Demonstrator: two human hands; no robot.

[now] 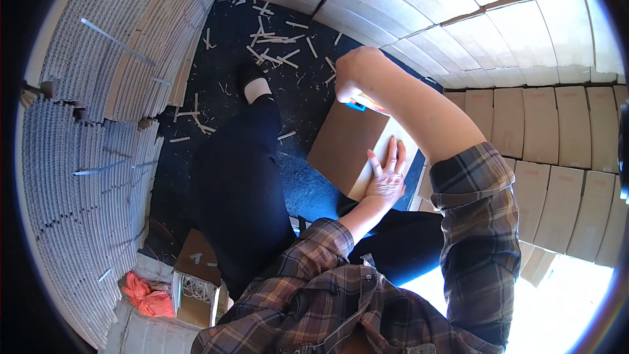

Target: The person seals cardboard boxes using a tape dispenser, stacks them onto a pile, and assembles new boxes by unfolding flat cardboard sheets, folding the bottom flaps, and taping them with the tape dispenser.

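Steady the box (346,147) with your left hand (388,182), open and flat against it, clear of the partly hidden blue tool (356,106) clenched in your right hand (357,73).

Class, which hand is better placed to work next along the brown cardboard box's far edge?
Probably the right hand: it is by that edge of the brown cardboard box, seemingly curled around a partly hidden blue object. The left hand lies spread on the box.
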